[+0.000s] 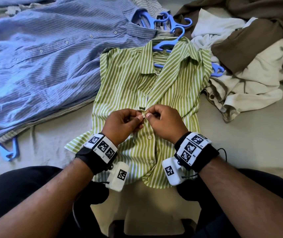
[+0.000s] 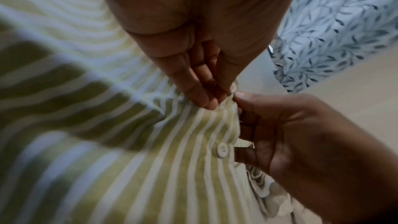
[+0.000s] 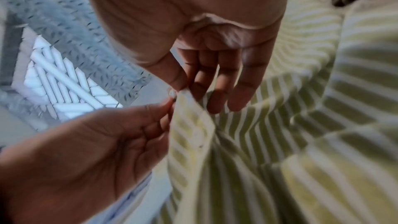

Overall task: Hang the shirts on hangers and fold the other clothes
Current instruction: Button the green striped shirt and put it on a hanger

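Observation:
A green and white striped shirt [image 1: 128, 79] lies flat on the bed in front of me, with a blue hanger [image 1: 166, 44] inside its collar. My left hand [image 1: 125, 121] pinches a white button [image 1: 143, 115] at the middle of the placket. My right hand [image 1: 164, 121] pinches the opposite placket edge right beside it. In the left wrist view my left hand [image 2: 206, 94] holds the striped shirt [image 2: 150, 176], and a fastened button [image 2: 221, 150] sits below. In the right wrist view my right hand [image 3: 193, 84] pinches the placket edge [image 3: 189, 125].
A blue striped shirt [image 1: 42, 57] on a blue hanger [image 1: 6, 150] lies to the left. Spare blue hangers [image 1: 168, 21] lie beyond the collar. A pile of brown [image 1: 257, 31] and cream clothes [image 1: 249, 83] lies at the right. The grey bedsheet [image 1: 240, 143] shows between them.

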Tool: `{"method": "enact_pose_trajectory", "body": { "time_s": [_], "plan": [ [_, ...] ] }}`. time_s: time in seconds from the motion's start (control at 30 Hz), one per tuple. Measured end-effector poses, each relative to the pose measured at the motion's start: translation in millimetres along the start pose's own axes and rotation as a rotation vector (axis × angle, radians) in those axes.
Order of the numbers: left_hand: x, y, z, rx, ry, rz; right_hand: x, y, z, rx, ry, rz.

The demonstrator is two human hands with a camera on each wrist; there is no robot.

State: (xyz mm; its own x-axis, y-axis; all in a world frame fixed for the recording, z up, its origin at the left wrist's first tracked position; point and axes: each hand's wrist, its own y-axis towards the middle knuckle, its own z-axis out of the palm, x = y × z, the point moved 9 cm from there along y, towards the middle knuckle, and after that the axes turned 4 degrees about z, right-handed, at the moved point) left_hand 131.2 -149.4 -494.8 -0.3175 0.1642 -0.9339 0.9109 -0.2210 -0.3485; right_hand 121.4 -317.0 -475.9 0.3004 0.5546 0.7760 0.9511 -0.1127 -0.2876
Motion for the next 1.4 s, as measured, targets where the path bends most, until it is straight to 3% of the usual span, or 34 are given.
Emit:
{"method": "enact_pose_trajectory", "body": {
  "time_s": [0.1, 0.27, 0.4, 0.5, 0.63, 0.8, 1.0, 1.1, 1.4],
  "plan": [
    [0.6, 1.8, -3.7, 0.003, 0.123, 0.049, -4.8, 0.9, 7.0, 0.097, 0.041, 0.064],
    [-1.4, 0.8, -10.6, -0.039, 0.468, 0.133, 5.8, -12.1, 26.9, 0.361, -0.274, -0.072],
    [16.7, -2.7, 7.0, 0.154, 0.813, 0.063, -11.9, -36.3, 66.6, 0.666, -0.513, -0.042],
    [35.3, -8.8, 14.4, 0.245, 0.978, -0.013, -25.2, -45.8, 82.2, 0.73, -0.624, -0.017],
    [37.9, -7.9, 12.6, 0.226, 1.064, -0.01, -30.5, -33.3, 67.6, 0.662, -0.583, 0.067],
    [40.4, -8.4, 14.6, 0.246, 1.054, -0.02, -37.8, -6.7, 29.5, 0.256, -0.634, 0.116],
    [28.1, -2.5, 0.0, 0.078, 1.005, 0.077, -34.1, -5.9, 27.0, 0.097, -0.601, 0.045],
    [22.8, -0.2, -12.7, 0.006, 0.965, 0.067, -27.4, -6.0, 31.5, 0.072, -0.575, 0.02],
    [28.2, -1.5, -28.2, 0.042, 0.861, -0.041, -15.6, -5.7, 47.9, 0.107, -0.4, 0.046]
  ]
}}
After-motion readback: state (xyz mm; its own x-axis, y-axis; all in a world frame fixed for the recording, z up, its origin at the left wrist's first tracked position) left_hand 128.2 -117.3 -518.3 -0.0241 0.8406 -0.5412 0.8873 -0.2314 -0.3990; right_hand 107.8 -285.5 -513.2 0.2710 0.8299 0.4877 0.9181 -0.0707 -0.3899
